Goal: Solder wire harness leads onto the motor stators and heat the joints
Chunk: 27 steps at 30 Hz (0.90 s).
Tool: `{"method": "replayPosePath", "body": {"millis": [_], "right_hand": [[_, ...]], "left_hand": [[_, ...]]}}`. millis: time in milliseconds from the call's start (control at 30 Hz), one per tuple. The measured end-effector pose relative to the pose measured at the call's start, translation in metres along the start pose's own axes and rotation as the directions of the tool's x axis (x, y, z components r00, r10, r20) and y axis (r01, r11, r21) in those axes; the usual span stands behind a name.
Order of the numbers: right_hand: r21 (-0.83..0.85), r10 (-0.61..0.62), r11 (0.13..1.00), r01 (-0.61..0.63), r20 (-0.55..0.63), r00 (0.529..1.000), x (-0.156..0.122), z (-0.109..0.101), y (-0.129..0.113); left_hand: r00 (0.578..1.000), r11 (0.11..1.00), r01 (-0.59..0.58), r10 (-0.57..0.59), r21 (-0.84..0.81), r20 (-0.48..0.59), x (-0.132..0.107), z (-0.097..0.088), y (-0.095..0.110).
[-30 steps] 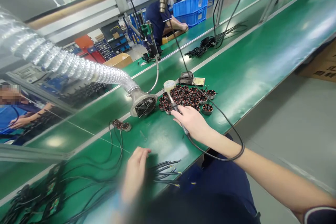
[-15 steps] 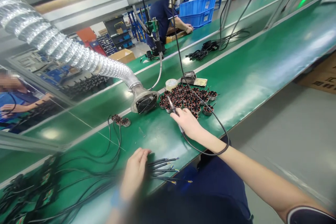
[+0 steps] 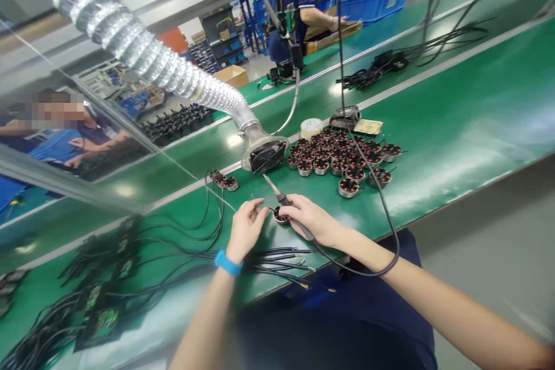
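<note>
Toward the left end of the counter (image 3: 422, 127), green circuit boards (image 3: 106, 321) lie among black cables (image 3: 43, 329), a few of which stretch along it to the right. By its far edge sits a small group of copper-wound cores (image 3: 230, 183), with cables running down from them. Next comes the left hand (image 3: 246, 228) (a blue band (image 3: 228, 263) circles its wrist), reaching in from the near edge. Its thumb and fingertips bend toward each other beside one single core (image 3: 280, 217); the gap is so small in this view that I cannot tell whether they pinch its thin dark lead. Bared wire ends (image 3: 299, 269) fan out beside that wrist, close to the near edge.

Behind the hands, a fan (image 3: 267, 156) on a silver duct (image 3: 186, 75) faces the near side from the far edge. The single core rests on the counter between the hands. The right hand (image 3: 310, 219) is wrapped around a soldering iron (image 3: 272, 186), whose tip points toward the fan, clear of the core. Farther right, near the far edge, come a roll of tape (image 3: 311, 128), a crowd of similar cores (image 3: 339, 156), a dark iron stand (image 3: 344, 118) and a small yellowish tray (image 3: 368, 126).
</note>
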State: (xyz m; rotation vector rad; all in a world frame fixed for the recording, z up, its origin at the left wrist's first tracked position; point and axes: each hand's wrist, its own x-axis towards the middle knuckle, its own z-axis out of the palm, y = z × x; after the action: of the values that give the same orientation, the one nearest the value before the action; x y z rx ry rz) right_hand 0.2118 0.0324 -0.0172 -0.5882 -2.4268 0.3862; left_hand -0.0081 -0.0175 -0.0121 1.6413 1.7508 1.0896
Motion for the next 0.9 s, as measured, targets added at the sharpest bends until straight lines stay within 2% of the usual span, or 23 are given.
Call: {"method": "replayPosePath", "body": {"millis": [67,133,333,467,533,600,700,800,900], "right_hand": [[-0.008,0.032,0.999,-0.033,-0.11,0.993,-0.003,0.009,0.002],[0.004,0.082,0.997,-0.083,-0.16,0.984,-0.005,0.016,0.002],[0.145,0.219,0.969,-0.199,-0.138,0.966,-0.002,0.025,0.004],[0.287,0.201,0.944,-0.162,-0.11,0.973,0.006,0.026,0.008],[0.347,0.203,0.926,-0.15,-0.122,0.972,0.008,0.028,0.011],[0.391,0.224,0.907,-0.155,-0.139,0.965,0.009,0.032,0.012],[0.426,0.244,0.89,-0.161,-0.146,0.959,0.01,0.038,0.013],[0.44,0.24,0.885,-0.152,-0.153,0.958,0.01,0.042,0.014],[0.46,0.248,0.876,-0.145,-0.171,0.954,0.009,0.045,0.016]], "left_hand": [[0.999,1.0,-0.026,0.027,-0.009,0.035,0.007,0.003,-0.001],[0.997,0.998,-0.055,0.056,-0.021,0.051,0.011,0.005,-0.001],[0.997,0.995,-0.05,0.044,0.09,0.065,0.014,-0.001,0.001],[0.983,0.987,0.069,-0.091,0.142,0.157,0.014,-0.015,0.0],[0.953,0.982,0.164,-0.181,0.092,0.242,0.014,-0.021,0.0],[0.913,0.961,0.273,-0.241,-0.052,0.329,0.014,-0.023,0.001],[0.868,0.869,0.407,-0.271,-0.283,0.417,0.013,-0.019,0.003],[0.873,0.835,0.412,-0.248,-0.365,0.419,0.014,-0.014,0.002],[0.905,0.914,0.314,-0.207,-0.256,0.37,0.02,-0.014,0.003]]}}
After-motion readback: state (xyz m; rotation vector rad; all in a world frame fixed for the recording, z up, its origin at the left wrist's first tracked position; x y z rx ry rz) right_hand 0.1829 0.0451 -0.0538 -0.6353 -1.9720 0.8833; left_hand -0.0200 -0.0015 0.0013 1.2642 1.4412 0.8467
